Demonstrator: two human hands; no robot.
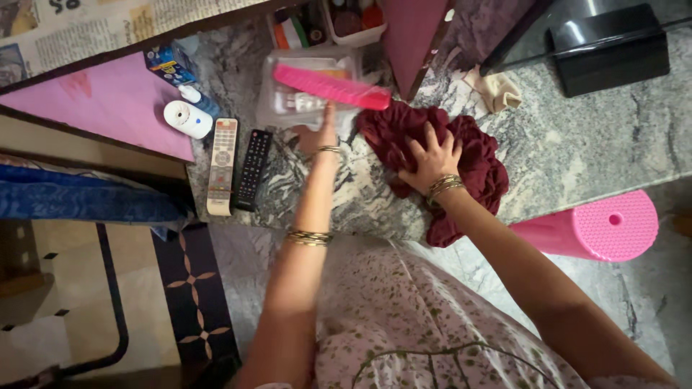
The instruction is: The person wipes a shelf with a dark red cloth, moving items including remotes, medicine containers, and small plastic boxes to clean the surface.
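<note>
The right hand [431,160] presses spread on the soft, light cloth [472,162], while the left hand [322,135] seems to pinch the stiff comb [331,86] above it.

Both arms reach forward; the left hand [319,133] is edge-on with fingers pinched shut, the right hand [430,160] pressed down flat, fingers spread.

It was a home, most likely a living room, because two remote controls [238,167] lay on a marble counter [577,137] beside a pink comb [331,86], a crumpled maroon cloth [461,162] and small toiletries, with a pink plastic stool [598,227] and a patterned floor [191,288] below.
</note>
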